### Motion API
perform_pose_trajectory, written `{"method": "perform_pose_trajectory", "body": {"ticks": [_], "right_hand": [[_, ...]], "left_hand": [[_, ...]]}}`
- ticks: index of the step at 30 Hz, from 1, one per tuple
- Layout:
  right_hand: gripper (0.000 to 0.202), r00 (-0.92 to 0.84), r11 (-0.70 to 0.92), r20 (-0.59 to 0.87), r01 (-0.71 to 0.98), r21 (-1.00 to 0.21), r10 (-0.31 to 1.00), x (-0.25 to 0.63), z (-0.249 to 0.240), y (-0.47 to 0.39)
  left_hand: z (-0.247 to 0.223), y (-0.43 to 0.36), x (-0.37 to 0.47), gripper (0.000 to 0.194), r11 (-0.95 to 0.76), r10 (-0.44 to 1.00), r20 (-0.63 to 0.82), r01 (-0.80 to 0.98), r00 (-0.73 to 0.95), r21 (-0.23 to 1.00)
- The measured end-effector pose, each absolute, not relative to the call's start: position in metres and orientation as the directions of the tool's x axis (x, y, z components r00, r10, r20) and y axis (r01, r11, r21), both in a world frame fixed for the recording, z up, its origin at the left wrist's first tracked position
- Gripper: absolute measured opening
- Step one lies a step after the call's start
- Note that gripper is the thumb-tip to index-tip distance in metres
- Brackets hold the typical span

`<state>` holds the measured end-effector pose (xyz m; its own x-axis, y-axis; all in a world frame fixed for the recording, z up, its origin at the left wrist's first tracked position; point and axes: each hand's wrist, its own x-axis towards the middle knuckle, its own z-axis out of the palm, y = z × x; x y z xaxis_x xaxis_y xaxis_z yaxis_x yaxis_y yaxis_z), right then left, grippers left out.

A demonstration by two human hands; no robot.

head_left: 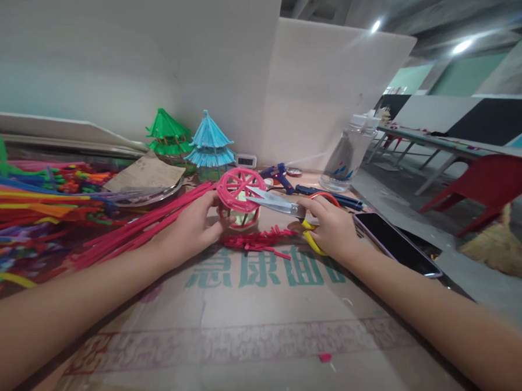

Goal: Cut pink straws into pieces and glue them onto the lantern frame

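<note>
apparently, trimming was in hand: left fingers [214, 233] gripped the pink frame [240, 190], right fingers [314, 207] held parted scissors [278, 203] over it; snipping seemed to call for steadiness.

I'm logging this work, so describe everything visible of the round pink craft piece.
The round pink craft piece has a wheel-like top: a thick rim, with spokes meeting near the middle and gaps between, apparently of fuzzy strips. Below, slim dark posts and something pale green show. The left hand holds its left side; open blades of the scissors overlap its top, though contact is unclear. It is behind the red clippings; whether it rests on the cardboard is unclear.
</note>
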<state>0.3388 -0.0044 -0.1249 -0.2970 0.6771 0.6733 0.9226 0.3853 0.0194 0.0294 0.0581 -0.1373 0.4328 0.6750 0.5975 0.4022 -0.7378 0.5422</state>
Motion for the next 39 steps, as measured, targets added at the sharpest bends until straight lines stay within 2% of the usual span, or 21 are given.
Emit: {"method": "perform_pose_trajectory", "body": {"ticks": [5, 14, 17, 20, 23, 31, 39], "right_hand": [[0.033, -0.303, 0.391, 0.681, 0.92, 0.026, 0.666, 0.34, -0.124, -0.004], [0.031, -0.305, 0.391, 0.636, 0.92, 0.006, 0.709, 0.346, -0.125, -0.003], [0.031, -0.227, 0.376, 0.611, 0.918, -0.124, 0.758, 0.343, -0.126, -0.003], [0.044, -0.094, 0.328, 0.592, 0.895, -0.302, 0.801, 0.339, -0.127, -0.001], [0.053, -0.016, 0.295, 0.594, 0.879, -0.375, 0.804, 0.339, -0.13, 0.002], [0.04, -0.205, 0.412, 0.608, 0.884, -0.22, 0.767, 0.337, -0.126, -0.004], [0.036, -0.239, 0.424, 0.629, 0.892, -0.159, 0.74, 0.336, -0.126, -0.004]], "left_hand": [[-0.139, 0.058, 0.031, 0.034, -0.713, 0.699, 0.572, 0.366, 0.428, 0.598], [-0.14, 0.059, 0.032, 0.033, -0.702, 0.71, 0.564, 0.373, 0.422, 0.606], [-0.139, 0.061, 0.033, 0.03, -0.698, 0.715, 0.567, 0.358, 0.409, 0.621], [-0.138, 0.062, 0.034, 0.03, -0.68, 0.73, 0.56, 0.342, 0.392, 0.648], [-0.138, 0.064, 0.034, 0.036, -0.681, 0.73, 0.565, 0.333, 0.385, 0.653], [-0.145, 0.066, 0.03, 0.048, -0.664, 0.728, 0.529, 0.258, 0.435, 0.702], [-0.146, 0.064, 0.031, 0.048, -0.686, 0.703, 0.538, 0.245, 0.466, 0.685]]}}
